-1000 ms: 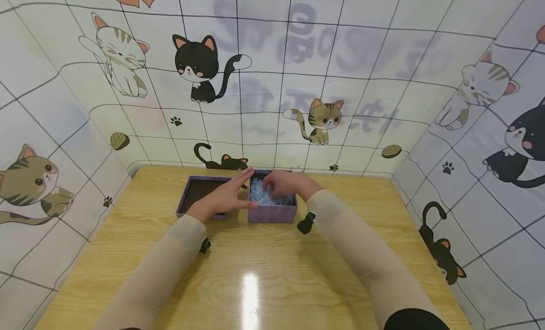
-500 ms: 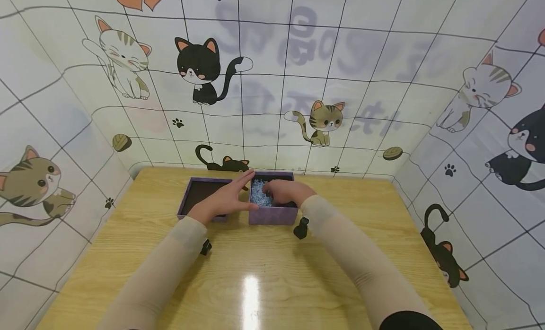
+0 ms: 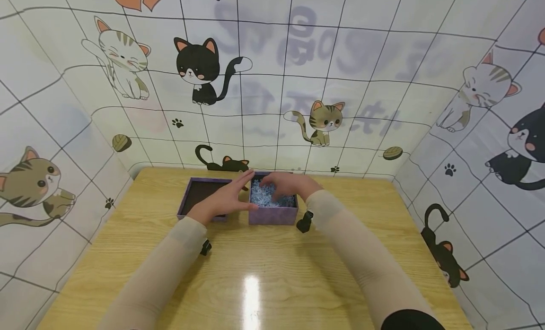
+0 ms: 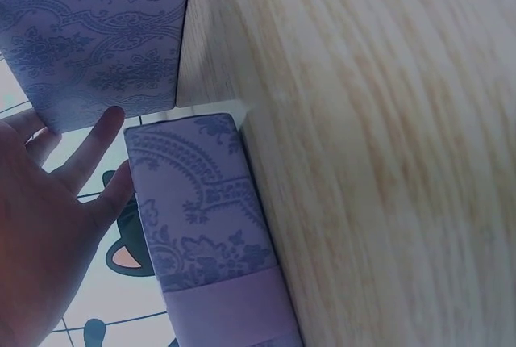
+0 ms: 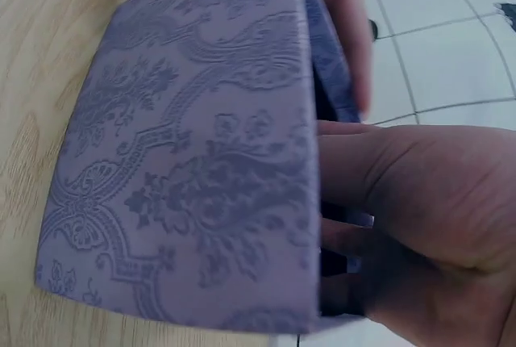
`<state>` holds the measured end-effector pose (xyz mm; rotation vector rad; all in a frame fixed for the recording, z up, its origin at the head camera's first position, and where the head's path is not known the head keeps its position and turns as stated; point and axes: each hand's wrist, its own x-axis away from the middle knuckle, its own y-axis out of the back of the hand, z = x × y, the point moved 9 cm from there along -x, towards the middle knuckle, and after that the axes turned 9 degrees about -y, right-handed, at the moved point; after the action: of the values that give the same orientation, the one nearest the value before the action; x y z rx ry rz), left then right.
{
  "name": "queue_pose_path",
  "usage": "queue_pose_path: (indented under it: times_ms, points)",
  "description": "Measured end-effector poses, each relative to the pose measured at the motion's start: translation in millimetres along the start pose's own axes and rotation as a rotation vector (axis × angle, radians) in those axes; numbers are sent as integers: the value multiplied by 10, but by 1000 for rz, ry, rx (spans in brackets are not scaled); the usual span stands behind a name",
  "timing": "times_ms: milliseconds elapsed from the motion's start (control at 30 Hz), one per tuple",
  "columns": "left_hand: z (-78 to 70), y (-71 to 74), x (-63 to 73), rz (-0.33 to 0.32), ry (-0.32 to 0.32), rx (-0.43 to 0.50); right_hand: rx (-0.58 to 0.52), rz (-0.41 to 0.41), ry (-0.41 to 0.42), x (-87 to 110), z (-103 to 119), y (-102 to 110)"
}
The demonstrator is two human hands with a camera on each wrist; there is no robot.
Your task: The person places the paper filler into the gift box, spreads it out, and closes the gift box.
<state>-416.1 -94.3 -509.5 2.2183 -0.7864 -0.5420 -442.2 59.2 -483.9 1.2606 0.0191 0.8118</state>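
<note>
A purple box point(image 3: 272, 215) with an embossed floral pattern stands open and upright on the desk, filled with pale blue shredded paper point(image 3: 265, 198). Its matching lid point(image 3: 200, 193) lies just beside it, dark inside facing up.

Glossy wood-grain table point(image 3: 264, 273) — box point(image 3: 272, 215) seemingly matt embossed paper.

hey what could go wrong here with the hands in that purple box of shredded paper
The right hand is down among the pale blue shredded paper inside the purple patterned cardboard box; strands could likely spill onto the wooden table. The left hand only rests flat against the box's side, so the light box may slide or tip. It stands close beside the empty purple lid and could knock it.
</note>
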Motion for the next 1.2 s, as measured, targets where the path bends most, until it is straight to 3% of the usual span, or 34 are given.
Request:
queue_pose_path:
  times_ms: [167,367,667,767,1000,1200]
  points:
    - [-22,-7,-4,1,-9,-5,123,54,-16,-109,28,-147]
    - [-4,-20,-6,4,-5,-11,165,47,-4,-102,64,-140]
    - [57,-30,2,8,0,-21,-50,-34,104,-8,166,93]
    - [60,-33,3,11,2,-14,-85,-66,94,-52,152,72]
    - [37,-32,-2,4,-11,-11,26,-86,47,-209,136,-137]
    - [21,-21,-12,-5,-21,-14,61,-116,47,-204,179,-145]
